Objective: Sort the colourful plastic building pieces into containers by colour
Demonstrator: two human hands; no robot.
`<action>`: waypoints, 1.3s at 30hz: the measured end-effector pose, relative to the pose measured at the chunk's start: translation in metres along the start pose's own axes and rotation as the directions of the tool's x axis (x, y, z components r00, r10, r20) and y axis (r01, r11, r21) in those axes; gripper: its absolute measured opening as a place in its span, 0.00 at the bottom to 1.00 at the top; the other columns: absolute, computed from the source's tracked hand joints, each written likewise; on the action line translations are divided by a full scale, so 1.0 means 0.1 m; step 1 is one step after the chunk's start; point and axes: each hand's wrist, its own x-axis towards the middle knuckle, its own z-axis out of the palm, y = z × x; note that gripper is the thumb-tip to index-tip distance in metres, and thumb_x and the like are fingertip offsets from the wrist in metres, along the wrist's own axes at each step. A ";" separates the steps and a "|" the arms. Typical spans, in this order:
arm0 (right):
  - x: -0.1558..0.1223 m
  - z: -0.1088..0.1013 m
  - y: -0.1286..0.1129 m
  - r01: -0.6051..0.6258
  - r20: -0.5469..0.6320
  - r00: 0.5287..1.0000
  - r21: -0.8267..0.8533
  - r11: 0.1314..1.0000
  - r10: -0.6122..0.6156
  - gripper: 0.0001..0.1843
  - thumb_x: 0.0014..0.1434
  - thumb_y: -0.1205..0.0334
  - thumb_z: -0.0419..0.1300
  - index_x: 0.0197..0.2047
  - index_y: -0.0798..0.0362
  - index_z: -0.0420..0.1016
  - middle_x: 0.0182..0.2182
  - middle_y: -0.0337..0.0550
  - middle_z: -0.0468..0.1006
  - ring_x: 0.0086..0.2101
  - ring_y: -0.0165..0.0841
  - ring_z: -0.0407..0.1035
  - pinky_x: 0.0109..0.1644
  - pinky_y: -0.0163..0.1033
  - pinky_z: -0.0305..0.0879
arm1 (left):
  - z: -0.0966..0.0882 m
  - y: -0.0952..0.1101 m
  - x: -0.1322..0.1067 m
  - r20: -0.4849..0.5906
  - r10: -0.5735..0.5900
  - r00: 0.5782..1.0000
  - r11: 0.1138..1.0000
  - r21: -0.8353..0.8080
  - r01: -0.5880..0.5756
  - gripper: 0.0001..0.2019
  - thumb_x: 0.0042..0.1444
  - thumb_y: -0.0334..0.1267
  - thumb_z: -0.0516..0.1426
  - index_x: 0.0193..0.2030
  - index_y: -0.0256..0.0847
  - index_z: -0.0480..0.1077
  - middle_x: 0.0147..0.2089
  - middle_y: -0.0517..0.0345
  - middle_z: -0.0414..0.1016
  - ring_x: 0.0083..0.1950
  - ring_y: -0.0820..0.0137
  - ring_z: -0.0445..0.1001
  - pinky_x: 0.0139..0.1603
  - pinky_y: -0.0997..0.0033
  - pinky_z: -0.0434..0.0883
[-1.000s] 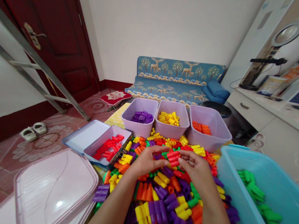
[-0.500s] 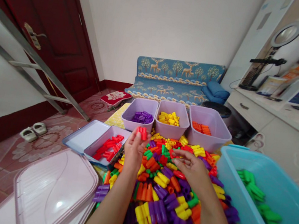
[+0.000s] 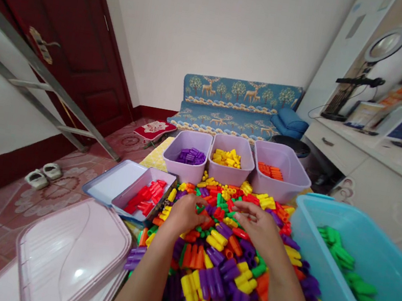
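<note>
My left hand (image 3: pixel 186 214) is low over a pile of plastic tube-shaped building blocks (image 3: pixel 221 242) in purple, yellow, orange, red and green. Its fingers and thumb curve apart, and no block shows in its grasp; part of the fingertips is hidden. An orange block (image 3: pixel 206 220) lies by its thumb. Facing it, my right hand (image 3: pixel 256 225) hovers over the same pile, fingers spread and holding nothing. Red blocks (image 3: pixel 146 197) rest in a small box (image 3: pixel 170 181) left of my left hand.
Three lilac bins stand along the back: one with purple blocks (image 3: pixel 191 156), one with yellow blocks (image 3: pixel 227 158), one with orange blocks (image 3: pixel 270 171). A blue tub (image 3: pixel 315 207) with green blocks (image 3: pixel 360 285) is at right. Stacked clear lids (image 3: pixel 75 247) lie at front left.
My left hand has come down and turned inward from holding up a red block; that block no longer shows in it. My right hand has barely moved.
</note>
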 end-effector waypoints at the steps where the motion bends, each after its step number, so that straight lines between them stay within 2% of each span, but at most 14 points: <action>1: -0.01 0.01 0.01 0.020 0.029 0.999 -0.040 0.999 -0.018 0.18 0.53 0.58 0.59 0.47 0.52 0.75 0.44 0.48 0.78 0.44 0.39 0.73 0.49 0.47 0.69 | -0.01 -0.01 -0.01 0.046 0.012 0.999 0.998 0.058 -0.015 0.17 0.39 0.35 0.65 0.41 0.40 0.78 0.36 0.55 0.79 0.37 0.66 0.74 0.39 0.70 0.68; 4: -0.06 0.06 0.04 0.127 0.185 0.979 -0.197 0.972 -0.091 0.21 0.52 0.59 0.62 0.50 0.49 0.75 0.50 0.47 0.75 0.52 0.41 0.67 0.58 0.50 0.61 | 0.01 -0.04 -0.01 0.108 0.036 0.994 0.996 0.078 -0.044 0.16 0.42 0.30 0.61 0.42 0.39 0.78 0.30 0.59 0.76 0.30 0.71 0.71 0.32 0.75 0.65; 8: -0.08 0.16 0.09 0.175 0.345 0.937 -0.335 0.926 -0.052 0.21 0.55 0.52 0.61 0.51 0.48 0.76 0.58 0.49 0.67 0.60 0.44 0.57 0.63 0.52 0.52 | 0.07 -0.06 0.06 -0.006 0.017 1.000 1.000 0.015 -0.017 0.17 0.47 0.29 0.57 0.45 0.38 0.77 0.32 0.57 0.76 0.31 0.72 0.70 0.32 0.75 0.64; 11: -0.05 0.21 0.14 0.163 0.334 0.942 -0.393 0.905 -0.024 0.23 0.60 0.50 0.54 0.54 0.51 0.74 0.60 0.51 0.65 0.60 0.44 0.56 0.64 0.52 0.51 | 0.08 -0.04 0.09 -0.065 -0.035 0.997 0.998 -0.046 0.032 0.17 0.49 0.29 0.56 0.47 0.36 0.76 0.32 0.55 0.77 0.31 0.72 0.71 0.33 0.75 0.65; 14: -0.02 0.21 0.17 0.151 0.299 0.954 -0.404 0.902 -0.025 0.22 0.62 0.53 0.51 0.54 0.53 0.73 0.59 0.52 0.67 0.58 0.42 0.60 0.63 0.51 0.52 | 0.09 -0.02 0.09 -0.050 -0.051 0.997 0.992 -0.117 0.045 0.17 0.50 0.29 0.56 0.47 0.34 0.76 0.32 0.54 0.77 0.30 0.72 0.71 0.33 0.74 0.66; 17: -0.02 0.21 0.17 0.154 0.306 0.952 -0.442 0.884 -0.013 0.22 0.61 0.52 0.52 0.53 0.53 0.75 0.59 0.52 0.66 0.58 0.43 0.61 0.63 0.50 0.53 | 0.11 -0.01 0.08 0.009 0.011 1.000 0.984 -0.178 -0.009 0.13 0.51 0.31 0.56 0.42 0.35 0.77 0.33 0.54 0.79 0.33 0.70 0.74 0.36 0.73 0.68; 21: -0.04 0.23 0.18 0.135 0.294 0.956 -0.495 0.858 0.019 0.26 0.59 0.50 0.54 0.56 0.54 0.71 0.60 0.53 0.65 0.59 0.45 0.58 0.63 0.51 0.52 | 0.14 -0.04 0.08 0.064 0.067 0.996 0.986 -0.157 -0.056 0.10 0.51 0.32 0.55 0.35 0.35 0.79 0.31 0.54 0.80 0.35 0.67 0.76 0.39 0.71 0.69; 24: -0.04 0.23 0.18 0.115 0.238 0.971 -0.485 0.867 0.004 0.27 0.60 0.51 0.53 0.58 0.56 0.69 0.57 0.55 0.68 0.58 0.43 0.60 0.63 0.50 0.53 | 0.15 -0.05 0.10 -0.003 0.060 0.998 0.983 -0.172 -0.059 0.11 0.52 0.31 0.55 0.38 0.34 0.78 0.34 0.52 0.80 0.37 0.66 0.77 0.40 0.70 0.70; 26: -0.04 0.22 0.17 0.117 0.208 0.978 -0.487 0.865 -0.016 0.23 0.59 0.52 0.54 0.53 0.55 0.73 0.57 0.55 0.68 0.58 0.43 0.61 0.62 0.48 0.54 | 0.15 -0.04 0.10 -0.055 0.067 0.996 0.979 -0.191 -0.076 0.13 0.52 0.29 0.55 0.42 0.34 0.77 0.38 0.50 0.80 0.39 0.66 0.77 0.41 0.70 0.71; 29: -0.05 0.21 0.14 0.151 0.216 0.975 -0.513 0.845 -0.043 0.20 0.57 0.52 0.57 0.50 0.51 0.76 0.63 0.50 0.60 0.61 0.44 0.55 0.63 0.49 0.52 | 0.13 0.01 0.09 -0.087 0.084 0.993 0.975 -0.197 -0.100 0.13 0.52 0.28 0.55 0.43 0.34 0.76 0.40 0.49 0.80 0.41 0.66 0.77 0.43 0.69 0.71; 32: -0.05 0.21 0.12 0.161 0.284 0.959 -0.555 0.816 0.004 0.26 0.58 0.47 0.55 0.56 0.47 0.71 0.67 0.47 0.52 0.65 0.46 0.45 0.65 0.52 0.46 | 0.12 0.07 0.07 -0.086 0.065 0.994 0.976 -0.201 -0.081 0.12 0.52 0.29 0.56 0.43 0.33 0.76 0.40 0.49 0.80 0.40 0.66 0.77 0.43 0.69 0.71; 34: -0.05 0.22 0.12 0.148 0.311 0.949 -0.591 0.793 0.055 0.29 0.59 0.42 0.52 0.59 0.47 0.69 0.67 0.48 0.51 0.65 0.47 0.42 0.65 0.54 0.45 | 0.12 0.09 0.06 -0.077 0.056 0.995 0.977 -0.201 -0.071 0.12 0.53 0.29 0.56 0.42 0.33 0.77 0.39 0.49 0.81 0.40 0.66 0.77 0.43 0.69 0.71; 36: -0.03 0.22 0.12 0.141 0.302 0.951 -0.624 0.769 0.071 0.31 0.59 0.40 0.50 0.58 0.48 0.70 0.65 0.50 0.55 0.64 0.49 0.46 0.64 0.55 0.47 | 0.13 0.09 0.06 -0.073 0.061 0.995 0.976 -0.206 -0.075 0.11 0.53 0.30 0.56 0.42 0.33 0.77 0.39 0.50 0.81 0.40 0.66 0.77 0.43 0.69 0.71; 39: -0.02 0.19 0.12 0.149 0.272 0.962 -0.630 0.762 0.037 0.28 0.59 0.41 0.51 0.54 0.49 0.73 0.58 0.52 0.66 0.57 0.47 0.59 0.59 0.52 0.55 | 0.15 0.07 0.07 -0.065 0.074 0.995 0.974 -0.208 -0.086 0.11 0.53 0.31 0.56 0.41 0.34 0.77 0.39 0.50 0.80 0.40 0.67 0.77 0.43 0.69 0.72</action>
